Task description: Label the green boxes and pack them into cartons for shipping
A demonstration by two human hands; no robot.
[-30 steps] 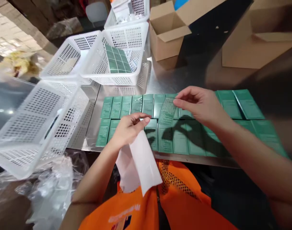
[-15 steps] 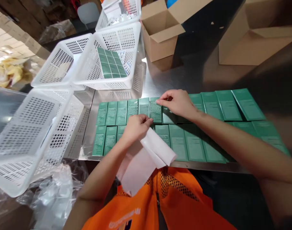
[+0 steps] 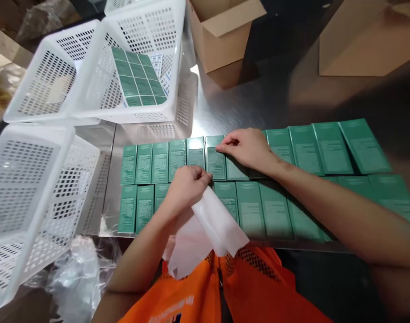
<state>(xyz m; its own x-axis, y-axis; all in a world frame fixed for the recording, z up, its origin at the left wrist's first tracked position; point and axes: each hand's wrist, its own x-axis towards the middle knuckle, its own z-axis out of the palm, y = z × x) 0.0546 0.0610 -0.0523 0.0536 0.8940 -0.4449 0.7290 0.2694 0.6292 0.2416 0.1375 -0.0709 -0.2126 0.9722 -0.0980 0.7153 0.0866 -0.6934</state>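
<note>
a: what is the left hand [image 3: 187, 188] doing?

b: it is pinching a white sheet [image 3: 220, 220] near its upper end, thumb and fingers closing together on it. the sheet is curling and drooping past the near edge of the metal table [image 3: 221, 107], in front of the orange vest [image 3: 198, 298].

a: and the right hand [image 3: 247, 148]?

b: it is reaching in over the far row, with thumb and forefinger narrowing to a pinch at the upper right edge of a green box [image 3: 215, 163]. i can't tell whether anything thin is sitting between those fingertips.

a: where is that box lying?

b: it is lying flat, sixth from the left in the far row. other green boxes are lining up on both sides of it, and a near row [image 3: 144, 208] is running along the table edge, partly hiding under the arms and the sheet.

a: what is standing behind?

b: a white basket [image 3: 124, 116] is standing beyond the far row, holding green label sheets [image 3: 137, 78]. to its right a cardboard carton [image 3: 225, 49] is standing open, and to the left a second basket [image 3: 62, 206] is leaning toward the table.
</note>
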